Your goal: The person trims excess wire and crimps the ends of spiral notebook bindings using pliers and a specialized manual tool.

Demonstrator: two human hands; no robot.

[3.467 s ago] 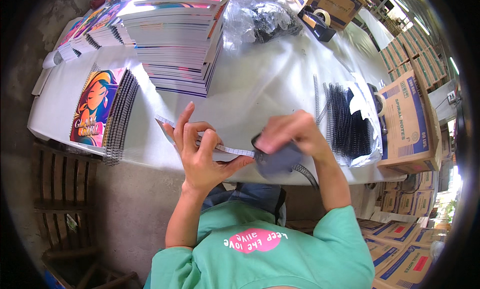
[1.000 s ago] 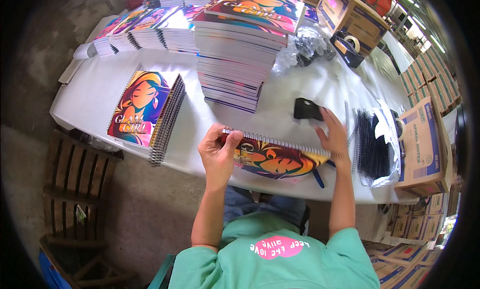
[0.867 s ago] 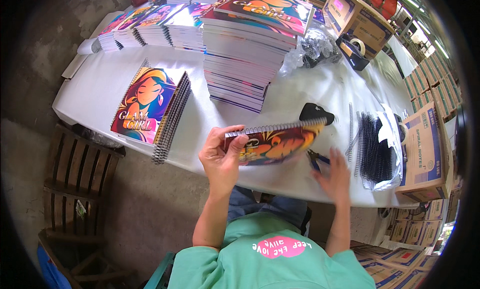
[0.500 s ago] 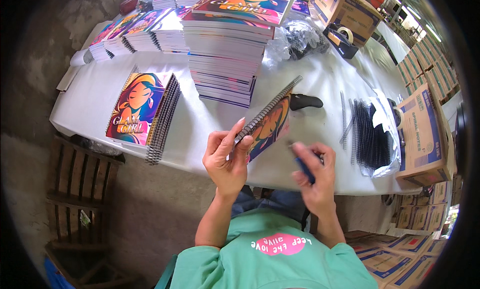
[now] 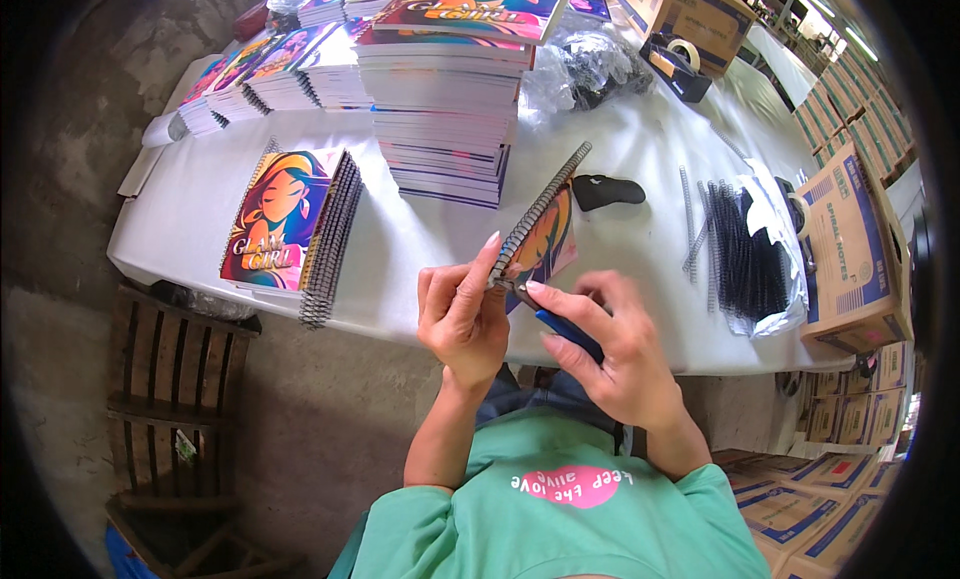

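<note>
My left hand (image 5: 463,321) is closed round the lower end of a spiral notebook (image 5: 550,241), which stands tilted with its dark wire coil (image 5: 540,204) along the upper left edge. In my right hand (image 5: 622,351) is a pair of blue-handled pliers (image 5: 568,336). Their dark jaws reach the coil's near end beside my left fingertips; whether they grip the wire I cannot tell. A black, rounded flat piece (image 5: 608,192) lies on the table just beyond the notebook. To the left rests a small pile of coil-bound notebooks (image 5: 278,219) with a colourful illustrated cover.
A tall stack of notebooks (image 5: 445,119) rises ahead, with coil-bound stacks (image 5: 270,64) at the far left. Loose black coils (image 5: 745,264) lie on the right beside a cardboard box (image 5: 850,249). A tape dispenser (image 5: 678,67) stands farther back. A wooden slatted chair (image 5: 175,389) is at lower left.
My right hand has moved left with the pliers, bringing their jaws to the coil's near end. My left hand keeps its hold on the notebook.
</note>
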